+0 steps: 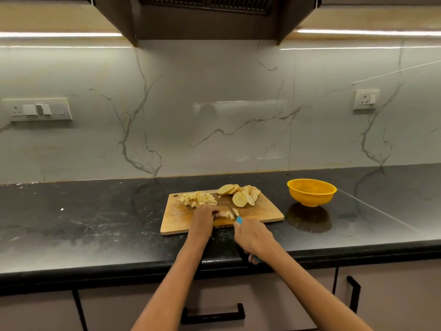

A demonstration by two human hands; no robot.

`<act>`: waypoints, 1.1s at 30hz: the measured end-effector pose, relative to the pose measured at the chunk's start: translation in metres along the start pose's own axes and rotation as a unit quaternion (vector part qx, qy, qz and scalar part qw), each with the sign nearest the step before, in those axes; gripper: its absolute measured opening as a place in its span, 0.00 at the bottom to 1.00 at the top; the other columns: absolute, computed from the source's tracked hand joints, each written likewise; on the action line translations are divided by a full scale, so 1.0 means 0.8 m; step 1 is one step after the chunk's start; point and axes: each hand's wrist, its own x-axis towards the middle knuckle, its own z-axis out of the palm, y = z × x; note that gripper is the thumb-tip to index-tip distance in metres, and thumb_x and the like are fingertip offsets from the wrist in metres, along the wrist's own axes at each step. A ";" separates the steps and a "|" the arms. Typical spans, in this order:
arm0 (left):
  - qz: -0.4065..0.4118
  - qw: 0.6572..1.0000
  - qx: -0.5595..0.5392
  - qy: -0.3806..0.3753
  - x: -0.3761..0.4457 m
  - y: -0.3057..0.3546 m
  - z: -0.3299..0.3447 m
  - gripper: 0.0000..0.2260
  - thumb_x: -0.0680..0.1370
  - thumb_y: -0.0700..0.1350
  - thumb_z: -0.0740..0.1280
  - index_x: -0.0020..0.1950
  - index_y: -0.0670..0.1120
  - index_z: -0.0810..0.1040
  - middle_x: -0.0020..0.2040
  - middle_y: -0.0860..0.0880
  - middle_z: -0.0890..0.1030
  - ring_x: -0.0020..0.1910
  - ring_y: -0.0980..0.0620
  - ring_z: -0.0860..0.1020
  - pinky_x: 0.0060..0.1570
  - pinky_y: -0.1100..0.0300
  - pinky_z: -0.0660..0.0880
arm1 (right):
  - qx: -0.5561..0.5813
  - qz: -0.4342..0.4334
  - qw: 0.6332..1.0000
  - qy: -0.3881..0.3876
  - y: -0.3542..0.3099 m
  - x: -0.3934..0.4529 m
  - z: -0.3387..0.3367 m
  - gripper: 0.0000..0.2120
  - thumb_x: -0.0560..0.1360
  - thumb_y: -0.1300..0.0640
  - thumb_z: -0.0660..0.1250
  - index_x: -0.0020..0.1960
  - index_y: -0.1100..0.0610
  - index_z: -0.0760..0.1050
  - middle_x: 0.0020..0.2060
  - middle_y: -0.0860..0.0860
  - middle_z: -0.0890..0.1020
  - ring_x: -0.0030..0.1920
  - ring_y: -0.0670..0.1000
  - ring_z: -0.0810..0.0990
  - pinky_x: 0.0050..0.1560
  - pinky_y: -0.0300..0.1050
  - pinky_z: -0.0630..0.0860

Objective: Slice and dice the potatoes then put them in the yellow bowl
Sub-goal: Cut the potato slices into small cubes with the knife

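Observation:
A wooden cutting board (262, 211) lies on the black counter. Round potato slices (239, 194) are heaped at its back right, and a pile of diced potato (198, 199) sits at its back left. My left hand (202, 218) curls over a few potato strips (225, 214) at the board's front and holds them down. My right hand (253, 237) grips a knife by its blue handle (238, 220); the blade (232, 211) stands against the strips just right of my left fingers. The yellow bowl (311, 192) stands to the right of the board with nothing visible inside.
The black counter (95, 223) runs wide to both sides, its front edge close to my forearms. A marble backsplash with switch plates (40, 109) and a socket (366, 99) rises behind. Drawers with black handles (212, 315) sit below.

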 end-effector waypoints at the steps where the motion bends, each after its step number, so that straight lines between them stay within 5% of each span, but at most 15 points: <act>1: -0.004 1.000 -0.006 0.008 -0.001 -0.001 0.000 0.09 0.78 0.36 0.63 0.53 0.39 0.81 0.51 0.44 0.83 0.51 0.50 0.79 0.53 0.63 0.70 | 0.012 0.002 1.000 -0.008 -0.002 0.000 0.001 0.19 0.82 0.50 0.53 0.42 0.61 0.71 0.33 0.52 0.76 0.30 0.50 0.76 0.33 0.43 0.73; 9: 0.006 1.000 -0.022 0.015 -0.002 -0.002 -0.002 0.07 0.76 0.38 0.67 0.50 0.39 0.83 0.48 0.43 0.83 0.47 0.50 0.80 0.51 0.61 0.72 | -0.003 0.012 0.999 -0.046 -0.013 -0.001 0.002 0.20 0.82 0.48 0.52 0.44 0.63 0.70 0.30 0.54 0.77 0.26 0.50 0.76 0.26 0.40 0.72; 13: 0.006 1.000 -0.001 0.002 0.001 -0.002 -0.004 0.07 0.76 0.40 0.67 0.50 0.40 0.83 0.47 0.44 0.83 0.46 0.51 0.79 0.48 0.63 0.70 | -0.003 0.052 0.994 -0.100 -0.021 -0.004 -0.008 0.21 0.83 0.51 0.51 0.39 0.64 0.67 0.32 0.57 0.76 0.30 0.54 0.77 0.35 0.44 0.78; 18: 0.026 0.998 0.038 -0.043 0.006 -0.002 -0.012 0.09 0.77 0.42 0.66 0.51 0.41 0.83 0.47 0.44 0.83 0.47 0.49 0.79 0.48 0.59 0.71 | -0.016 0.063 0.986 -0.156 -0.038 0.015 -0.014 0.15 0.82 0.57 0.52 0.60 0.69 0.68 0.36 0.60 0.76 0.32 0.55 0.77 0.39 0.47 0.78; 23: 0.038 0.998 0.049 -0.025 0.004 -0.003 -0.010 0.08 0.77 0.42 0.66 0.51 0.41 0.83 0.48 0.45 0.83 0.46 0.51 0.79 0.48 0.62 0.72 | -0.196 -0.048 0.977 -0.065 -0.027 0.009 0.000 0.13 0.81 0.56 0.56 0.61 0.61 0.72 0.55 0.57 0.79 0.55 0.57 0.79 0.49 0.45 0.73; 26: 0.036 0.998 0.042 -0.012 0.003 -0.002 -0.008 0.08 0.77 0.41 0.66 0.51 0.40 0.83 0.48 0.45 0.83 0.47 0.50 0.79 0.50 0.60 0.74 | -0.273 -0.093 0.958 -0.003 -0.020 0.012 0.011 0.13 0.81 0.56 0.57 0.60 0.60 0.74 0.57 0.55 0.79 0.56 0.55 0.78 0.46 0.44 0.71; 33: -0.028 0.996 -0.021 0.085 -0.001 -0.006 -0.012 0.11 0.78 0.35 0.63 0.56 0.40 0.81 0.54 0.44 0.82 0.55 0.50 0.79 0.52 0.70 0.65 | -0.151 -0.077 0.986 -0.003 -0.009 0.025 -0.005 0.18 0.82 0.50 0.53 0.59 0.62 0.74 0.55 0.56 0.79 0.54 0.55 0.78 0.47 0.45 0.70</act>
